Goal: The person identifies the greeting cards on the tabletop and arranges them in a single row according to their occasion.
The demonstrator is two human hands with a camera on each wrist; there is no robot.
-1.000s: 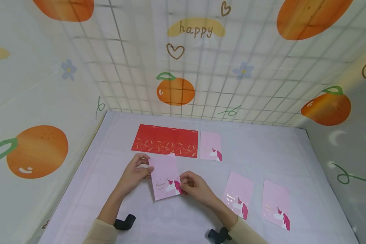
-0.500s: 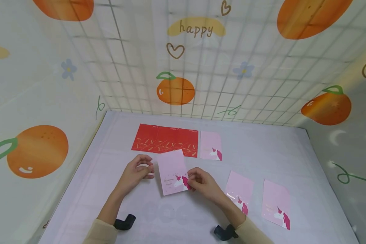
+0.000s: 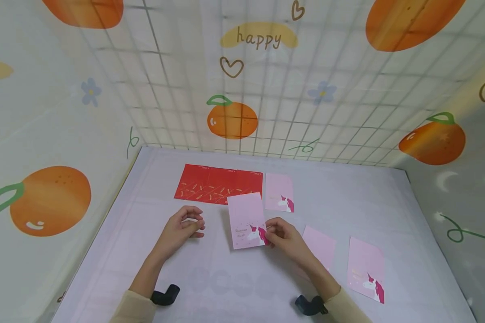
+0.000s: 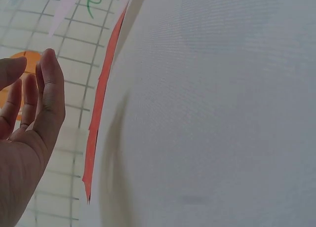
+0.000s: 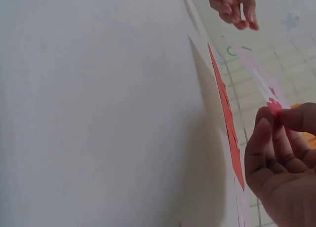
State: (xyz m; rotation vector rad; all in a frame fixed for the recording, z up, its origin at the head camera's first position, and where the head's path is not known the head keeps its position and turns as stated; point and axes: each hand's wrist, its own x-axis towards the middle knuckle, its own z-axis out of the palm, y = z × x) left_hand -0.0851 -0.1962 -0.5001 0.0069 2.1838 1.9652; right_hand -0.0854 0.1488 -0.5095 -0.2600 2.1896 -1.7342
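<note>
A pink unicorn envelope [image 3: 244,215] is tilted above the table in the head view. My right hand [image 3: 287,237] pinches its lower right edge between thumb and fingers. In the right wrist view the same envelope appears nearly edge-on, with the right hand [image 5: 286,158] gripping its red-maned corner. Left of it, my left hand [image 3: 183,229] hovers with loosely bent fingers and holds nothing. The left wrist view shows that hand [image 4: 32,118] with a gap between thumb and fingertips. Behind the held envelope lie red envelopes [image 3: 210,181] in a row, partly covered by it.
Beside the red row lies one pink envelope [image 3: 279,190]. Two more are at the right: one [image 3: 321,244] partly hidden by my right forearm, another [image 3: 365,269] farther right. A white cloth covers the table [image 3: 178,273]; a wire grid wall [image 3: 291,130] stands behind.
My left hand has let go of the pink envelope. The right hand has carried it to the right and slightly away from me, now overlapping the red row.
</note>
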